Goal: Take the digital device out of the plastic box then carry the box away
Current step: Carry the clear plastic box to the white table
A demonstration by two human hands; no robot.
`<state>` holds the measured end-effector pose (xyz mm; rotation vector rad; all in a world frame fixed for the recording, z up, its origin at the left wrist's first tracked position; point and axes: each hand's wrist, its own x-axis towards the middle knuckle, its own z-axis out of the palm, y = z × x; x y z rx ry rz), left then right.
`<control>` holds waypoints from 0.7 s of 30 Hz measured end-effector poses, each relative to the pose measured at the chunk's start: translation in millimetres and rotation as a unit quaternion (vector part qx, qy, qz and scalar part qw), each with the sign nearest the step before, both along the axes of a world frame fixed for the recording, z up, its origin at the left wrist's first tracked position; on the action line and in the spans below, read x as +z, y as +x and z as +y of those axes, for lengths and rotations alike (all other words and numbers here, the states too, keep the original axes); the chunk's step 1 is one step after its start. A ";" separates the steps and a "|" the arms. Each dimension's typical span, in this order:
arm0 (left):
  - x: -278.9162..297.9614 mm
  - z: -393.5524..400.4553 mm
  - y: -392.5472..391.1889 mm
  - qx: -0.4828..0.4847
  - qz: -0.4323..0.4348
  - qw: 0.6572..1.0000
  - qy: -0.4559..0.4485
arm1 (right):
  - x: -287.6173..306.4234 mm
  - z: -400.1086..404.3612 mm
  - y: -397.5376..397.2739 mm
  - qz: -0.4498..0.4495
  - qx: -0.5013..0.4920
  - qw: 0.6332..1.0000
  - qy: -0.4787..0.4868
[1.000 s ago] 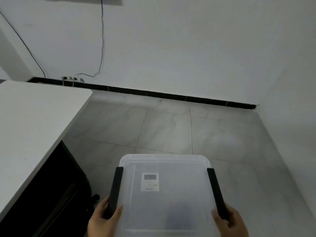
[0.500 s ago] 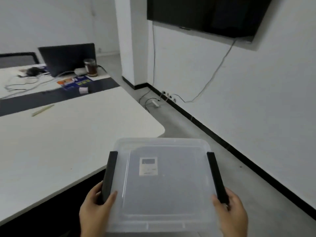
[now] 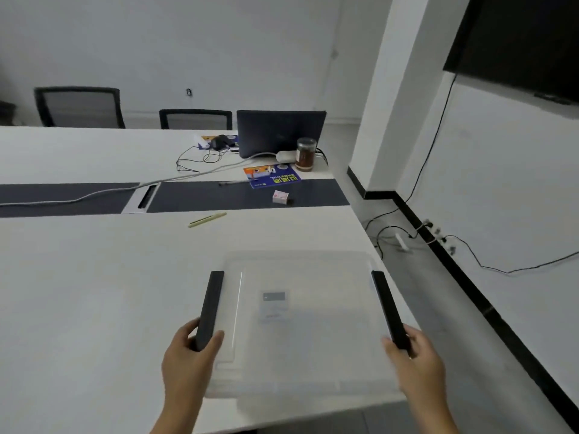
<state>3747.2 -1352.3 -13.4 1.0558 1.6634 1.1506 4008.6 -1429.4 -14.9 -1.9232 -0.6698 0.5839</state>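
Observation:
A clear plastic box [image 3: 313, 355] with a lid and two black side latches is over the near right corner of the white table [image 3: 94, 292]. Whether it rests on the table I cannot tell. My left hand [image 3: 188, 358] grips its left latch and my right hand [image 3: 416, 361] grips its right latch. Through the lid a small white digital device [image 3: 274, 306] with a grey screen shows faintly inside the box.
On the table lie a yellow-green pen [image 3: 206, 219], a small pink box [image 3: 280, 196], a blue leaflet [image 3: 272, 176], a brown jar [image 3: 305, 153], a dark laptop [image 3: 280, 131] and cables. Two office chairs [image 3: 78, 106] stand behind. Floor cables and a power strip [image 3: 402, 241] lie at right below a wall screen [image 3: 517, 42].
My view has swung left from the bare floor and wall to the table. The box, still held by both latches, has come over the table's corner.

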 end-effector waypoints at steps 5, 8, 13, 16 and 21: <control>-10.7 39.1 4.6 -0.003 0.053 0.996 -0.073 | -5.6 52.3 12.1 -0.031 0.057 0.993 -0.100; -13.3 55.9 6.0 -0.064 0.100 0.985 -0.122 | -4.6 77.2 19.3 -0.091 0.119 0.967 -0.207; -0.7 83.0 11.5 -0.124 0.169 0.970 -0.120 | -2.6 119.7 17.6 -0.278 0.182 0.904 -0.268; 1.8 96.0 20.5 -0.107 0.209 0.964 -0.125 | -9.7 137.1 24.6 -0.347 0.218 0.866 -0.287; -7.4 94.6 35.8 -0.055 0.261 0.958 -0.107 | -16.3 157.1 45.5 -0.391 0.252 0.840 -0.281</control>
